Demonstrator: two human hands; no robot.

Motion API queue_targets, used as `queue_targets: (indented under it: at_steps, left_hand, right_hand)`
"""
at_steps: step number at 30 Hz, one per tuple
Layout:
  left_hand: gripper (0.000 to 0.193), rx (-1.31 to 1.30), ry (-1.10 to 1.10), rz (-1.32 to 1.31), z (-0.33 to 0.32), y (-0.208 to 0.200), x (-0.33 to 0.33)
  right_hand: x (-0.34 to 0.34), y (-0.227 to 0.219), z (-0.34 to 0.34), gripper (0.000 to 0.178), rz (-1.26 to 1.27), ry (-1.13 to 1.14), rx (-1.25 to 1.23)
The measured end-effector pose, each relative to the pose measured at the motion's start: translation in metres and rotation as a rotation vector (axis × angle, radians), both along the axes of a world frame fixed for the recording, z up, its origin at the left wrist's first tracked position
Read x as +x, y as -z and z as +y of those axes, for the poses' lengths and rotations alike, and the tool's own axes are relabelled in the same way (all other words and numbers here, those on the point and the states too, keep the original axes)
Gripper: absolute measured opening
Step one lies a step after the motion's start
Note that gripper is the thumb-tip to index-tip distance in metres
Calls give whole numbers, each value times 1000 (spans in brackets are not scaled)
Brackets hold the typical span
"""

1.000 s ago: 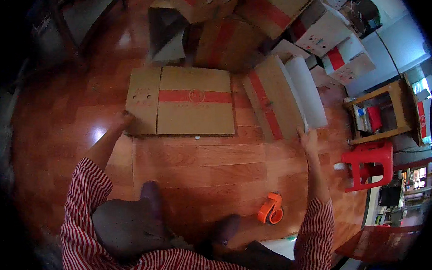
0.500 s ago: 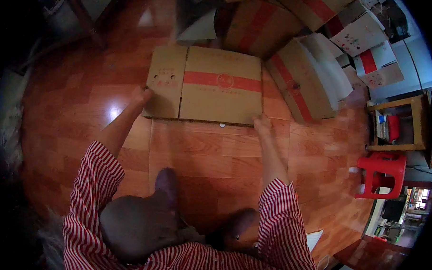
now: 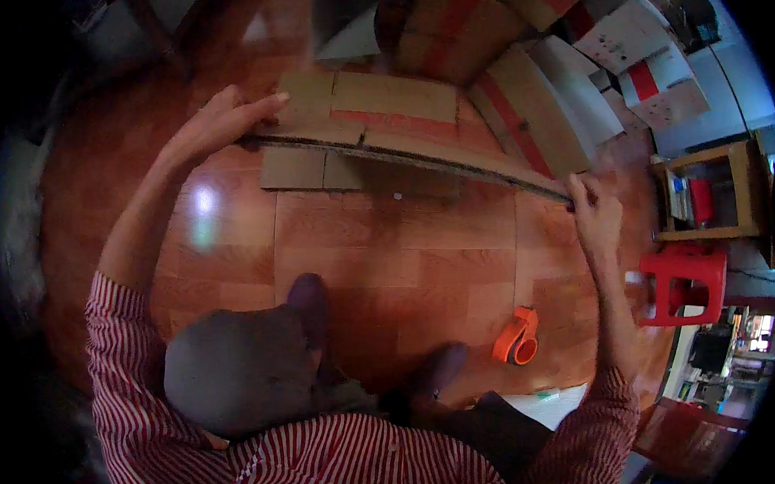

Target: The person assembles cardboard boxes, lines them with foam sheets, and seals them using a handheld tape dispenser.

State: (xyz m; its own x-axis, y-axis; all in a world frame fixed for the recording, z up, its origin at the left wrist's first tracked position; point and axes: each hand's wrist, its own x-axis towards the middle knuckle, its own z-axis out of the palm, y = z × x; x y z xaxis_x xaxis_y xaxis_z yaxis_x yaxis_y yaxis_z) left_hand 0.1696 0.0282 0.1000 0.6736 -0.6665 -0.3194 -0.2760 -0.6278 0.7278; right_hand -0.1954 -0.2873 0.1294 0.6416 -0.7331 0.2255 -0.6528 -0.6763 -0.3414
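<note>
Both my hands hold a flattened cardboard carton (image 3: 440, 162) up off the floor, and its long near edge faces me almost edge-on. My left hand (image 3: 227, 121) is closed on its left end, the thumb lying over the top. At the right end, my right hand (image 3: 593, 207) has its fingers curled around the corner. Under the raised carton lies another flat brown carton (image 3: 391, 94) with a red stripe, partly hidden by it. On the floor near my right forearm is an orange tape dispenser (image 3: 516, 338).
Brown cartons with red stripes (image 3: 519, 109) and white boxes (image 3: 628, 42) are piled at the far right. A red plastic stool (image 3: 683, 283) and a wooden-framed stand (image 3: 707, 231) are at the right. My shoes (image 3: 308, 309) rest on the wood-look floor (image 3: 389, 276).
My hands have risen and moved apart, lifting a flat carton and tilting it edge-on. The carton beneath now shows on the floor. The orange tape dispenser has come into view.
</note>
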Motion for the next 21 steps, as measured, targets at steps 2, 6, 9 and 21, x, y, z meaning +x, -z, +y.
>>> queue_targets:
  at_steps: [2, 6, 9, 21]
  left_hand:
    - [70, 52, 183, 48, 15, -26, -19]
    - [80, 242, 543, 16, 14, -43, -57]
    - [83, 322, 608, 137, -11, -31, -87]
    - [62, 449, 951, 479, -51, -32, -129]
  right_hand:
    - [-29, -11, 16, 42, 97, 55, 15]
    - [-83, 1, 49, 41, 200, 189, 11]
    - [-142, 39, 49, 38, 207, 113, -57]
    - [-77, 53, 157, 49, -14, -489, -169]
